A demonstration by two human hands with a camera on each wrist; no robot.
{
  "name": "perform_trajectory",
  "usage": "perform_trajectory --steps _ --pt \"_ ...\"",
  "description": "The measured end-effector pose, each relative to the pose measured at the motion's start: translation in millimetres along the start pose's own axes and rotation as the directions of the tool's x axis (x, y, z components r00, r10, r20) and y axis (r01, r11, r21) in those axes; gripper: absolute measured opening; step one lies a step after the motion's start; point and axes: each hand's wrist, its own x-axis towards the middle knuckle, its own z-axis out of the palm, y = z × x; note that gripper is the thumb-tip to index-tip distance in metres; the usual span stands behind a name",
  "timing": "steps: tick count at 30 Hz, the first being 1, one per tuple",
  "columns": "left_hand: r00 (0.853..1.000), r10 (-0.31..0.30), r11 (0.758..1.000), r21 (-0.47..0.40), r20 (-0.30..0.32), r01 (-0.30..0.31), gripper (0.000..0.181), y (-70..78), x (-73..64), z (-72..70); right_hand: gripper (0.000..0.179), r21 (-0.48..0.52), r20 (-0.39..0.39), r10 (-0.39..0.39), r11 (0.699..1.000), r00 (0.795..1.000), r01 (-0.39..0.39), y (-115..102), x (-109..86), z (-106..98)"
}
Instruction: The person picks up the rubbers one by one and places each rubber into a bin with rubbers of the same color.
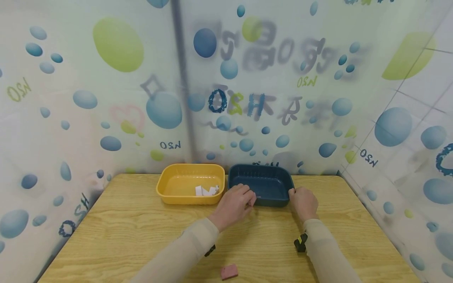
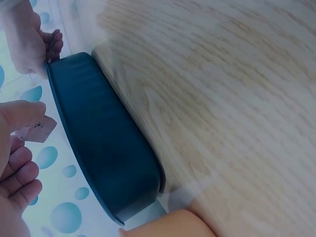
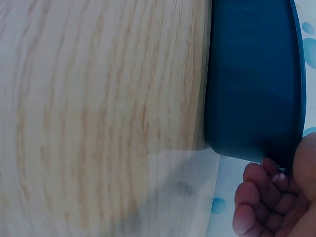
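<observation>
Over the near left corner of the dark blue tray (image 1: 272, 202), my left hand (image 1: 234, 205) pinches a small pink block (image 1: 252, 199). In the left wrist view the block (image 2: 42, 130) sits between thumb and fingers, above the tray's rim, and looks pale with dark specks. At the tray's right end, my right hand (image 1: 305, 203) grips the rim with thumb and fingertips, as the right wrist view shows at the tray's corner (image 3: 256, 133). A second pink block (image 1: 229, 271) lies on the table near the front.
A yellow tray (image 1: 170, 199) holding several white pieces (image 1: 206, 191) stands just left of the blue one. Both are at the back of the wooden table (image 1: 134, 228), close to a patterned curtain (image 1: 198, 129).
</observation>
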Motion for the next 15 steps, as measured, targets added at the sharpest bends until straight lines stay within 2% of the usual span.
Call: perform_trajectory --steps 7,15 --pt "1.0 0.009 1.0 0.004 -0.001 -0.009 0.025 -3.7 3.5 1.0 0.049 0.006 0.003 -0.009 1.0 1.0 0.009 -0.2 0.4 -0.9" --pt "0.997 -0.024 1.0 0.008 0.067 0.024 0.023 -5.1 7.8 -3.7 0.048 0.007 0.003 -0.001 1.0 1.0 0.001 -1.2 0.4 -1.2"
